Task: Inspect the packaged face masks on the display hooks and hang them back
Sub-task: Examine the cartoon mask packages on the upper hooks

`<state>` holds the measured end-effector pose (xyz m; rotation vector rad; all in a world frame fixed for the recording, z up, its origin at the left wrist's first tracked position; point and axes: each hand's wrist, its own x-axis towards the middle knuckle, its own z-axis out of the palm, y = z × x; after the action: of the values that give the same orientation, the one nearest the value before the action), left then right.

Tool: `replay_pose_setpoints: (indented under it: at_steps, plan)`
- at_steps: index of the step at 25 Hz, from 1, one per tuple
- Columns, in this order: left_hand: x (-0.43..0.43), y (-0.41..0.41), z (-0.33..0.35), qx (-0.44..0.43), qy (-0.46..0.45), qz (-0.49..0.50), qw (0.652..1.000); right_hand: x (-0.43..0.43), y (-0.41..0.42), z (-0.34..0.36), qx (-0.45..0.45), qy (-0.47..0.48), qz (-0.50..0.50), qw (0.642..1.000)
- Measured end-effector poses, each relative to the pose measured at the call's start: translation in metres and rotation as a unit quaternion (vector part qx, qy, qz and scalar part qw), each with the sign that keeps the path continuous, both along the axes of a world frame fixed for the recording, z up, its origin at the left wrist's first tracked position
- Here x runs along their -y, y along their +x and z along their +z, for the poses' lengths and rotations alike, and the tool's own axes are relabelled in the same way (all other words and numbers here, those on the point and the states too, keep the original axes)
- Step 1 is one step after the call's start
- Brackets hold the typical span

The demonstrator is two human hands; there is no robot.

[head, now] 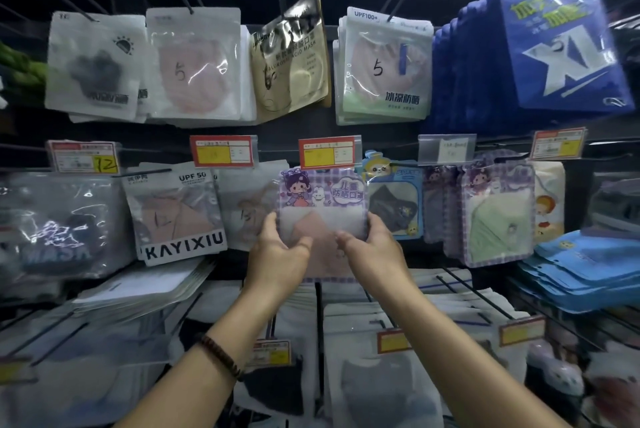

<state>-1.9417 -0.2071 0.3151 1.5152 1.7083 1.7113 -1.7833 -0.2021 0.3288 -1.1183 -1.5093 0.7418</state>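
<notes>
**Q:** State the grip and the location of the item.

**A:** The purple checked mask pack [322, 199] is held upright in front of the middle row, with its top edge just under the red-and-yellow price tag [327, 157]. The left hand [280, 251] pinches the lower left edge and the right hand [372, 247] the lower right edge. Thumbs are in front and fingers are curled behind.

**Q:** List the failure modes, largest first.

**A:** First, the row. Packs hang close on both sides, so a sideways swing would likely nudge the blue cartoon pack [394, 199]. Whether that pack touches the held pack's right edge or only overlaps it cannot be told. Second, the pack. Both grips sit low, so the top can flop, and the film looks slick, so a slip is possible. Third, the hang hole. It probably has to be threaded blind, and a miss could tear it.

**Q:** What cannot be verified?

**A:** The bottom rows are blurred and cut off by the frame. The hook for this pack is hidden behind the price tag. The hang hole is not visible, so on-hook or off-hook cannot be determined. The tag's print is unreadable.
</notes>
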Motion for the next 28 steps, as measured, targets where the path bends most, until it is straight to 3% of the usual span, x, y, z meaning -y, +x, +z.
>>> replay_pose_setpoints:
  at_steps: [6,10,13,19,28]
  plan:
    - [0.005,0.001,-0.002,-0.02,0.002,0.012,1.0,0.006,-0.009,-0.001,0.025,0.016,-0.017,0.999]
    - [0.015,0.009,-0.004,-0.049,0.059,0.062,0.995,0.017,-0.009,-0.005,0.022,0.053,-0.035,0.998]
    - [0.02,0.01,-0.007,-0.069,0.123,0.121,0.983,0.024,-0.006,-0.014,-0.03,0.11,-0.066,0.991]
    - [0.044,0.026,-0.006,0.11,0.182,-0.027,0.977,0.033,0.001,-0.023,-0.139,0.196,-0.071,0.968]
    - [0.048,0.051,-0.024,0.166,0.181,-0.124,0.961,0.018,0.041,-0.032,-0.19,0.201,-0.012,0.961]
